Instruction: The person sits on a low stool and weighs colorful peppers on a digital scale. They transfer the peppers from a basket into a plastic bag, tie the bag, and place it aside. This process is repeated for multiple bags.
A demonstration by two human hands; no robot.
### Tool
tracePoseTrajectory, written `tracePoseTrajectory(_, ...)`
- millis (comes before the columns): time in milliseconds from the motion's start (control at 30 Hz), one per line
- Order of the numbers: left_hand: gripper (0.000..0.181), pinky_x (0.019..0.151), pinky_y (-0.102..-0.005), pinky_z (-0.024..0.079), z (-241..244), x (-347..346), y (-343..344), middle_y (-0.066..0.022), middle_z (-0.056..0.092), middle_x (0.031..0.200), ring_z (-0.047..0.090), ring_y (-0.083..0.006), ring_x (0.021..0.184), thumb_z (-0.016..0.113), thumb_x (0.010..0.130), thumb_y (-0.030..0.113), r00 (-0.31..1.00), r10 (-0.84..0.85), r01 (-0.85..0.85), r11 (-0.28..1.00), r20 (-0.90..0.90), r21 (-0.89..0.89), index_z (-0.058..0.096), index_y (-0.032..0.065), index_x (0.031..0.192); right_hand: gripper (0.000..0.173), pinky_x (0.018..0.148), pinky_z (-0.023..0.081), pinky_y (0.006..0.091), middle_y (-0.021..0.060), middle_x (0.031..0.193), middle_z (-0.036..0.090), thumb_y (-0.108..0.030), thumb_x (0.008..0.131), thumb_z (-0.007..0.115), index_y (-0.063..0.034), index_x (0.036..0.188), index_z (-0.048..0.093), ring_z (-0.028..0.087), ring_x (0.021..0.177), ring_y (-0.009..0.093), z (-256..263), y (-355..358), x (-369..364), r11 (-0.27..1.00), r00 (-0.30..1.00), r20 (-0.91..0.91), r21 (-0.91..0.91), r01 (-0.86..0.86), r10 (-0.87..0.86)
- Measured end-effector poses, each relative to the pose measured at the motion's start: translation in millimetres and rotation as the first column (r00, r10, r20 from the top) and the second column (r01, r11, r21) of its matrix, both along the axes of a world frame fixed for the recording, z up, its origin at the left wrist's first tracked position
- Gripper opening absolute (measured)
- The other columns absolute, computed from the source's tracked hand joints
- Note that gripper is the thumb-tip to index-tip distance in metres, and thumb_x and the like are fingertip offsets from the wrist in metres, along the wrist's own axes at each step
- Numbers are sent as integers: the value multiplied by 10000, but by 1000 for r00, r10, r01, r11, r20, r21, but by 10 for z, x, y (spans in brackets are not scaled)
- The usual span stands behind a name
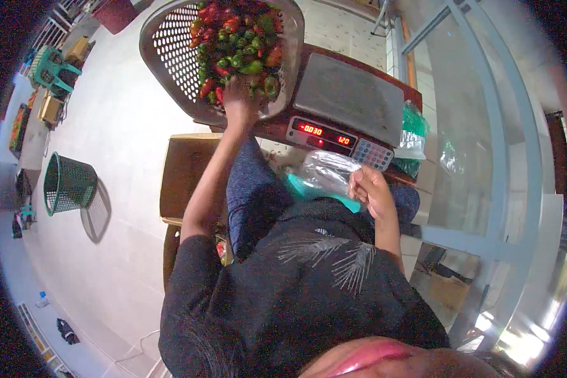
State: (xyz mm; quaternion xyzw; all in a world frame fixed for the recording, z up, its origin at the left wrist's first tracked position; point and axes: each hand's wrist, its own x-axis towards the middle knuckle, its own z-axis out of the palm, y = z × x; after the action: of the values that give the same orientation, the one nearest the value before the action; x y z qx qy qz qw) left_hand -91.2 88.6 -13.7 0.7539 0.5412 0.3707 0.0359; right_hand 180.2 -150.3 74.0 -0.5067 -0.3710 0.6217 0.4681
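My left hand (242, 97) reaches into a perforated plastic basket (170, 45). Its fingers are among small red, green and orange peppers (238, 45) and are partly hidden, so I cannot tell whether they grip one. At my lap, my right hand (373, 189) pinches the edge of a clear plastic bag (330, 165). A teal piece of plastic (302, 186) shows beneath that bag. Just beyond it stands a digital scale (349, 94) with a flat grey platform, lit red digits and a keypad. No peppers show on the platform.
An upright cardboard box (189, 175) is beside my left leg. Green and clear plastic bags (413, 123) lie at the scale's right edge. Glass door panels in a blue-grey frame (496, 118) flank my right. A green mesh bin (73, 184) and a green plastic chair (52, 71) stand off left.
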Motion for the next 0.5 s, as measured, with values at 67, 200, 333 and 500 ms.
tracePoseTrajectory(67,418,973,-479,320,-29,20,309,-183,433,1278,416,-389,1141,626,776,286,985,115,-79,963,-128,257,555,167,1170,272,409,238,172,14,580,528,-300,885,555,-72,737,541,368,432,23,-51,-60,61,999,999,31,-30,31,-30)
tracePoseTrajectory(200,466,1023,-523,239,-295,-6,892,-183,351,1364,342,-392,1227,584,784,383,905,185,-65,950,-384,306,535,192,1206,273,411,230,172,8,561,511,-299,886,553,-65,746,550,377,447,15,-22,-71,100,996,995,65,-35,82,-79)
tracePoseTrajectory(333,508,1051,-511,211,-608,-34,1204,-179,338,1382,305,-381,1272,533,813,448,716,298,-201,954,-631,223,512,171,1237,272,416,227,175,-5,547,488,-296,889,548,-60,755,556,374,454,20,-51,-48,130,992,988,93,-20,124,-121)
tracePoseTrajectory(500,565,1036,-468,258,-404,-19,1159,-176,348,1372,326,-362,1256,557,804,469,818,232,-230,971,-526,71,472,152,1264,218,421,288,177,-35,622,532,-270,880,570,-77,778,569,421,470,22,-162,-7,267,996,994,58,-15,91,-90)
